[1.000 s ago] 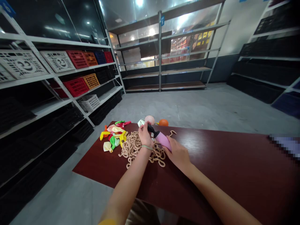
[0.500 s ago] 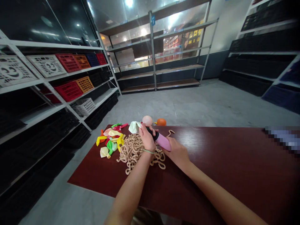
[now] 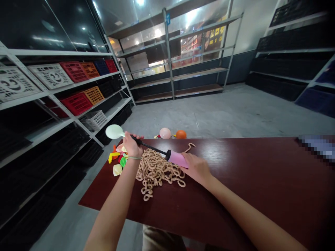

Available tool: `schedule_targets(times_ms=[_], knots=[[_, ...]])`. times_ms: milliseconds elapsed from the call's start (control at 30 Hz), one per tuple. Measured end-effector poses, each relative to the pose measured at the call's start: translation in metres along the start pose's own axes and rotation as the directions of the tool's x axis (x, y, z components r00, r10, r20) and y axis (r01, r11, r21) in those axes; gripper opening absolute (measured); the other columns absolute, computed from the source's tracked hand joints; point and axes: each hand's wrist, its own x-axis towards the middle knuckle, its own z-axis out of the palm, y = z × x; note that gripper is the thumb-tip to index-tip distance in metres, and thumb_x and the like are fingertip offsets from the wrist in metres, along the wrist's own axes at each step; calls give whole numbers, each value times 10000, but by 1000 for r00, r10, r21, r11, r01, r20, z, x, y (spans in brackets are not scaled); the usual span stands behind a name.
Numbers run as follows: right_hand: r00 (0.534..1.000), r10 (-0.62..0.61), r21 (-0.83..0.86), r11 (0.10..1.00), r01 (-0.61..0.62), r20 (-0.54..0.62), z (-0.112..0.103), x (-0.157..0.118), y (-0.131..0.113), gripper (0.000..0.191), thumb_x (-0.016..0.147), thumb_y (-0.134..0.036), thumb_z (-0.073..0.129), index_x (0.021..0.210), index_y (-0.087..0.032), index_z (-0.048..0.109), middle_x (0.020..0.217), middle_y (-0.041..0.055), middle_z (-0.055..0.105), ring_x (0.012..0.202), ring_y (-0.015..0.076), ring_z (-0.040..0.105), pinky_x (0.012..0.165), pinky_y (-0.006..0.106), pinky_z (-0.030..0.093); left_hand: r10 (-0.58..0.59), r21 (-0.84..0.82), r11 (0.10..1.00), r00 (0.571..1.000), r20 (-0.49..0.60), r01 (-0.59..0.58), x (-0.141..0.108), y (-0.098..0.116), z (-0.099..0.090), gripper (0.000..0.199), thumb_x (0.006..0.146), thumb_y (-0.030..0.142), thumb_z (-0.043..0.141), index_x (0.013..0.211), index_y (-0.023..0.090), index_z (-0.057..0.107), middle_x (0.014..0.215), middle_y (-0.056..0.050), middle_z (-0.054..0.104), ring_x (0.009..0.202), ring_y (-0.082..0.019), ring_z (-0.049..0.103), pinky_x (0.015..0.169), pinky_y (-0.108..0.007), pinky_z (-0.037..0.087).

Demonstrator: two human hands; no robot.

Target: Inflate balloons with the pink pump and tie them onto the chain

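Note:
Between my two hands stretches a balloon pump (image 3: 178,159) with a pink barrel and a black rod, drawn out long. My right hand (image 3: 196,169) is wrapped round the barrel. At the pump's black far end, my left hand (image 3: 134,143) grips the handle and the neck of a pale green balloon (image 3: 114,131), which is partly inflated. Below the pump lies a tangled heap of beige rope (image 3: 157,169). Beside it, to the left, are several limp coloured balloons (image 3: 117,169), partly covered by my left hand.
At the far edge of the dark red table (image 3: 235,174) are an inflated pale pink balloon (image 3: 165,133) and an orange balloon (image 3: 181,134). A blurred item (image 3: 318,146) lies at the right. Shelves with plastic crates (image 3: 75,71) stand to the left; a metal rack (image 3: 170,55) is behind.
My left hand has moved left, pulling the pump's black rod out of the barrel. The pale green balloon has swollen from limp to rounded. My right hand has stayed about in place.

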Motion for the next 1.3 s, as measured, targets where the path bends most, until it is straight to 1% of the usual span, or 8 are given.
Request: schedule_targets(times_ms=[167, 300, 400, 567, 767, 1100, 1200, 1300], knots=[[997, 66, -10, 998, -66, -45, 1, -2, -1, 366, 838, -336, 617, 1175, -204, 560, 933, 47, 691, 815, 202, 635, 667, 284, 362, 18, -92, 996, 997, 74, -11, -36, -17, 16, 238, 900, 345, 559, 784, 218, 394, 596, 74, 407, 444, -54, 387, 428, -182, 307], [992, 82, -37, 996, -86, -97, 0, -5, 8, 365, 858, -357, 598, 1182, -192, 566, 932, 51, 692, 811, 191, 628, 669, 275, 349, -68, -86, 992, 959, 274, 95, -92, -64, 19, 301, 866, 423, 627, 802, 217, 417, 628, 62, 454, 485, -63, 438, 484, -202, 369], [995, 56, -51, 997, -61, -81, 0, -5, 13, 380, 854, -404, 620, 1163, -187, 582, 915, 51, 693, 797, 187, 627, 661, 275, 338, -147, -54, 984, 941, 304, 171, -110, -84, 12, 312, 853, 429, 636, 780, 208, 428, 624, 50, 470, 493, -77, 454, 508, -231, 404], [998, -59, -44, 997, 59, 18, 0, -3, 21, 422, 864, -435, 625, 1207, -196, 566, 955, 51, 700, 811, 191, 632, 680, 282, 342, -217, -38, 973, 961, 173, 227, -72, -61, -6, 211, 847, 270, 568, 739, 208, 397, 568, 67, 411, 446, -69, 397, 465, -216, 348], [998, 10, 22, 1000, -9, -56, 7, -1, 18, 359, 837, -407, 647, 1123, -197, 594, 920, 41, 702, 799, 188, 632, 694, 284, 346, -130, -60, 988, 983, 133, 139, -9, -13, -6, 186, 824, 239, 549, 743, 210, 385, 573, 80, 353, 423, -54, 342, 428, -191, 272], [980, 129, 5, 992, -129, -149, 5, -4, 14, 364, 840, -365, 623, 1151, -176, 588, 936, 54, 694, 816, 186, 625, 680, 278, 336, -82, -50, 994, 952, 294, 101, -108, -94, 28, 296, 867, 414, 599, 756, 205, 422, 602, 58, 447, 449, -59, 416, 453, -210, 342], [994, 60, -32, 997, -63, -93, 4, -4, 13, 352, 857, -408, 616, 1129, -186, 592, 887, 42, 685, 779, 186, 618, 661, 284, 318, -135, -4, 990, 966, 223, 139, -89, -87, 17, 269, 868, 371, 583, 748, 208, 405, 578, 64, 435, 430, -64, 405, 438, -210, 336], [999, 4, -40, 999, -6, -52, 4, -2, 9, 337, 850, -394, 632, 1113, -188, 588, 871, 35, 677, 760, 180, 612, 655, 285, 308, -147, 5, 989, 980, 137, 148, -47, -57, 4, 235, 851, 302, 572, 740, 210, 387, 562, 73, 411, 425, -58, 383, 430, -194, 315]])
